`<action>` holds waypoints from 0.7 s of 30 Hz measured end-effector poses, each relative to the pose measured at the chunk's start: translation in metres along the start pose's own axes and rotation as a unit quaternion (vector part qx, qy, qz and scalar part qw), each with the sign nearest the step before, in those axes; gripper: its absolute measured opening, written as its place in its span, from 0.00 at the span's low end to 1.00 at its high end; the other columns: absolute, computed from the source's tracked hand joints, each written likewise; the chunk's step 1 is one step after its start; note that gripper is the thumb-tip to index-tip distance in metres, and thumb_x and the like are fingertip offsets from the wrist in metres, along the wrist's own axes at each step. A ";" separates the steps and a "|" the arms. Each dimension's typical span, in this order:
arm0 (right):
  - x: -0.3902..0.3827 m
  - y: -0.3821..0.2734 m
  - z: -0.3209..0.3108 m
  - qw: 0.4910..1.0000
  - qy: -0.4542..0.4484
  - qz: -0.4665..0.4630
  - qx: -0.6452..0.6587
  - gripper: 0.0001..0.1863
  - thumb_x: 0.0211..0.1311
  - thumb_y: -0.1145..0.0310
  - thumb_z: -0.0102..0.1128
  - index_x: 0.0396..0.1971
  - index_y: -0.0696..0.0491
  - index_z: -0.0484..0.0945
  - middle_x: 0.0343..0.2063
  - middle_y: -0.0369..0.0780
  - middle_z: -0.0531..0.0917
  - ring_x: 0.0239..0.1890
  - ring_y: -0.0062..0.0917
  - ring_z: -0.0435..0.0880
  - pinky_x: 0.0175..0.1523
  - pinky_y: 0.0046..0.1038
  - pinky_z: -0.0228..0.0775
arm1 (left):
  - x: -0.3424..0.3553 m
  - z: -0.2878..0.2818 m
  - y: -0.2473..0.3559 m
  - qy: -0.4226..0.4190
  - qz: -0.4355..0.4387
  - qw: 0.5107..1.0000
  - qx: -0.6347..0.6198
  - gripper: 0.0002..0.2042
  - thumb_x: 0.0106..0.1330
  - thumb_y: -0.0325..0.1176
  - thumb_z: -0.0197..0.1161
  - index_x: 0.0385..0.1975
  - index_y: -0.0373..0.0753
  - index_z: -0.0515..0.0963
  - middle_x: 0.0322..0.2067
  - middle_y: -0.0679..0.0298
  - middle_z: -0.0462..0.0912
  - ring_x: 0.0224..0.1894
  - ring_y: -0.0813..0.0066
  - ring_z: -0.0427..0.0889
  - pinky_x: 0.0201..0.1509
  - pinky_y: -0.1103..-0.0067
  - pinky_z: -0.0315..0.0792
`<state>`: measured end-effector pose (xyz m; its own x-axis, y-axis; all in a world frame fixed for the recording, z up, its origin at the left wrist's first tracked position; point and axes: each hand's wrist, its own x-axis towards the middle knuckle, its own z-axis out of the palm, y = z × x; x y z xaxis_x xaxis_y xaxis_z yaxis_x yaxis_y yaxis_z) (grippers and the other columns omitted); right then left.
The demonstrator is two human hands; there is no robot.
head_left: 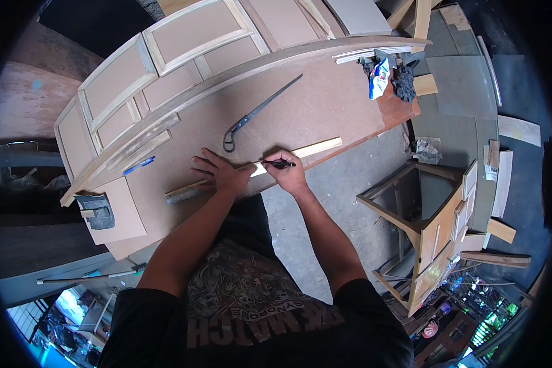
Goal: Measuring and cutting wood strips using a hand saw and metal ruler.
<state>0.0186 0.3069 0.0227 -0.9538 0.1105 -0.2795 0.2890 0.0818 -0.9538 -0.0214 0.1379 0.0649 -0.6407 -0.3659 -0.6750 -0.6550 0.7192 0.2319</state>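
Observation:
My left hand (224, 173) lies with fingers spread over a narrow pale wood strip (316, 144) along the near edge of the brown board (202, 119), its thumb beside my right hand. My right hand (283, 172) grips a small dark pen-like tool (283, 164) on the strip. The left end of the strip runs under my left hand to a darker section (184, 194). Above my hands lies a handsaw (257, 110) with a black handle. A blue pen-like item (139, 165) is at the left of the board.
Panelled wooden frames (199, 43) and long curved strips line the back. A crumpled bag and dark cloth (403, 84) sit at the back right. A wooden frame structure (435, 227) stands right, beside grey sheets (460, 86). A grey item (101, 218) sits at the left corner.

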 end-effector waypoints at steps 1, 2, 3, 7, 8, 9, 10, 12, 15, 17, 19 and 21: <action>0.001 0.000 -0.001 1.000 0.001 0.000 0.000 0.05 0.60 0.78 0.72 0.31 0.56 0.82 0.30 0.32 0.87 0.35 0.12 0.83 0.46 0.21 0.77 | 0.000 0.000 0.001 0.000 0.000 1.000 -0.003 0.78 0.40 0.61 0.83 0.77 0.42 0.21 0.77 0.42 0.15 0.77 0.34 0.13 0.73 0.34 0.22; 0.002 -0.001 -0.003 1.000 -0.008 0.003 -0.013 0.05 0.60 0.78 0.72 0.31 0.56 0.82 0.30 0.32 0.87 0.35 0.12 0.82 0.45 0.20 0.77 | 0.000 0.000 0.001 -0.001 0.000 1.000 -0.007 0.78 0.40 0.61 0.82 0.77 0.42 0.21 0.77 0.42 0.15 0.77 0.34 0.13 0.74 0.34 0.22; 0.003 -0.001 -0.004 1.000 -0.016 0.005 -0.027 0.05 0.60 0.78 0.72 0.30 0.56 0.82 0.29 0.32 0.86 0.34 0.12 0.82 0.45 0.20 0.76 | 0.000 0.000 0.000 -0.001 0.000 1.000 -0.006 0.78 0.40 0.61 0.82 0.77 0.42 0.21 0.77 0.42 0.15 0.77 0.34 0.13 0.74 0.34 0.22; 0.005 -0.007 -0.003 0.999 -0.021 0.027 -0.031 0.05 0.61 0.79 0.71 0.30 0.56 0.82 0.29 0.32 0.86 0.34 0.11 0.81 0.45 0.20 0.76 | 0.001 0.001 0.000 0.000 0.000 1.000 -0.004 0.79 0.39 0.62 0.82 0.77 0.43 0.20 0.77 0.42 0.15 0.77 0.35 0.13 0.73 0.34 0.21; 0.006 -0.008 -0.003 0.999 -0.021 0.032 -0.031 0.04 0.61 0.79 0.70 0.30 0.56 0.82 0.29 0.32 0.86 0.34 0.11 0.81 0.45 0.20 0.76 | 0.001 0.001 0.000 0.001 0.001 1.000 -0.002 0.79 0.39 0.63 0.82 0.77 0.43 0.20 0.77 0.42 0.15 0.77 0.35 0.12 0.73 0.34 0.21; 0.006 -0.009 -0.003 0.999 -0.022 0.038 -0.030 0.04 0.61 0.78 0.70 0.29 0.57 0.82 0.29 0.32 0.86 0.34 0.12 0.81 0.45 0.20 0.76 | 0.002 0.002 -0.001 0.001 0.000 1.000 -0.002 0.79 0.39 0.63 0.82 0.77 0.43 0.20 0.77 0.42 0.15 0.77 0.35 0.12 0.73 0.34 0.21; 0.007 -0.007 -0.003 0.999 -0.022 0.038 -0.030 0.04 0.61 0.78 0.70 0.29 0.57 0.82 0.29 0.32 0.86 0.34 0.12 0.81 0.45 0.20 0.76 | 0.002 0.002 0.000 0.001 -0.002 1.000 0.003 0.79 0.39 0.63 0.82 0.77 0.43 0.20 0.77 0.42 0.14 0.77 0.35 0.12 0.73 0.34 0.21; 0.008 -0.003 -0.004 0.999 -0.028 0.035 -0.016 0.04 0.61 0.78 0.70 0.29 0.57 0.82 0.29 0.33 0.86 0.34 0.12 0.81 0.45 0.21 0.76 | 0.002 0.003 0.001 0.000 -0.004 1.000 0.008 0.79 0.39 0.63 0.82 0.77 0.43 0.20 0.77 0.42 0.14 0.77 0.35 0.12 0.73 0.34 0.21; 0.009 -0.003 -0.004 0.998 -0.033 0.045 -0.020 0.04 0.61 0.78 0.70 0.30 0.57 0.82 0.29 0.33 0.86 0.34 0.13 0.82 0.46 0.21 0.76 | 0.002 0.002 0.001 0.000 -0.002 1.000 0.000 0.79 0.39 0.63 0.81 0.77 0.43 0.20 0.77 0.42 0.14 0.77 0.35 0.12 0.74 0.34 0.21; 0.010 -0.005 -0.004 0.998 -0.036 0.044 -0.029 0.03 0.61 0.78 0.70 0.31 0.57 0.83 0.29 0.34 0.87 0.34 0.13 0.83 0.46 0.21 0.77 | 0.003 0.002 0.001 -0.002 -0.006 1.000 0.007 0.79 0.40 0.64 0.81 0.77 0.43 0.20 0.77 0.42 0.15 0.77 0.34 0.13 0.74 0.34 0.21; 0.010 -0.005 -0.004 0.998 -0.037 0.042 -0.038 0.03 0.61 0.77 0.70 0.31 0.57 0.83 0.30 0.34 0.87 0.35 0.14 0.84 0.46 0.22 0.78 | 0.003 0.002 0.000 -0.001 -0.003 1.000 0.003 0.79 0.40 0.64 0.81 0.77 0.43 0.20 0.77 0.42 0.15 0.77 0.34 0.13 0.74 0.34 0.21; 0.009 -0.003 -0.005 0.998 -0.038 0.049 -0.023 0.03 0.61 0.77 0.70 0.31 0.57 0.83 0.30 0.34 0.87 0.34 0.14 0.84 0.45 0.22 0.78 | 0.002 0.003 0.000 0.000 0.000 1.000 -0.002 0.78 0.40 0.64 0.81 0.77 0.43 0.21 0.77 0.42 0.15 0.77 0.34 0.13 0.74 0.34 0.21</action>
<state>0.0093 0.3123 0.0230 -0.9236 0.0449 -0.3807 0.3833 0.1192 -0.9159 -0.0217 0.1388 0.0614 -0.6412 -0.3657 -0.6747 -0.6560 0.7174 0.2346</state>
